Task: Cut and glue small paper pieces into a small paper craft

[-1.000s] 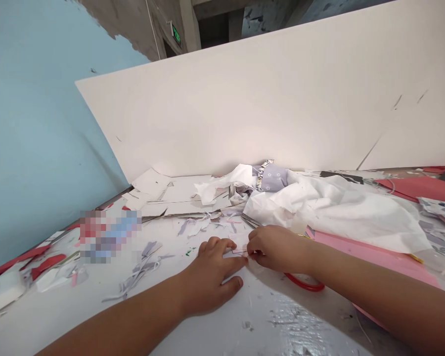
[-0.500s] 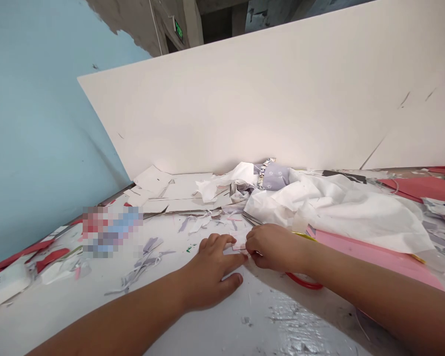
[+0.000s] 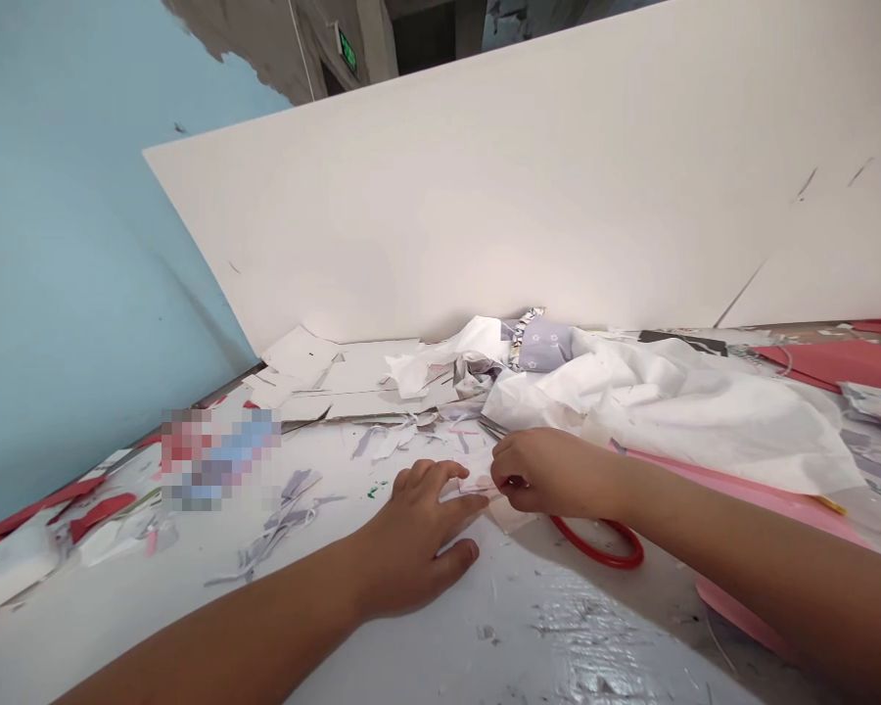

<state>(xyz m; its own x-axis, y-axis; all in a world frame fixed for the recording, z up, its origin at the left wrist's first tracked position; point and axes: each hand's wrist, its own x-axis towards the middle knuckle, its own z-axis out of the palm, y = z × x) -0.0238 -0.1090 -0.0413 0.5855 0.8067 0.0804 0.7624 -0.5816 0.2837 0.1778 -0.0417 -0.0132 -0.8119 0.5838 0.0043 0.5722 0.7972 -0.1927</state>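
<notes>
My left hand [image 3: 426,543] lies on the white tabletop with its fingers spread. Its fingertips reach the left edge of a small pale pinkish piece of paper [image 3: 476,477]. Just to the right, my right hand [image 3: 533,470] is closed in a pinch over that paper; what its fingertips hold is hidden. Beneath the right wrist lies a pair of scissors with a red handle [image 3: 617,561]. A grey metal tip shows beyond the knuckles, and the middle is covered by the hand.
Crumpled white sheeting [image 3: 675,401] and a pink sheet [image 3: 749,494] lie at right. White cardboard pieces [image 3: 367,372] rest against an upright white board [image 3: 447,215]. Purple-grey scraps [image 3: 286,519] and red pieces [image 3: 103,514] are scattered at left, near a blurred patch.
My right hand has shifted slightly up and away, uncovering more of the red scissor handle and some pale paper below it. My left hand has stayed nearly still.
</notes>
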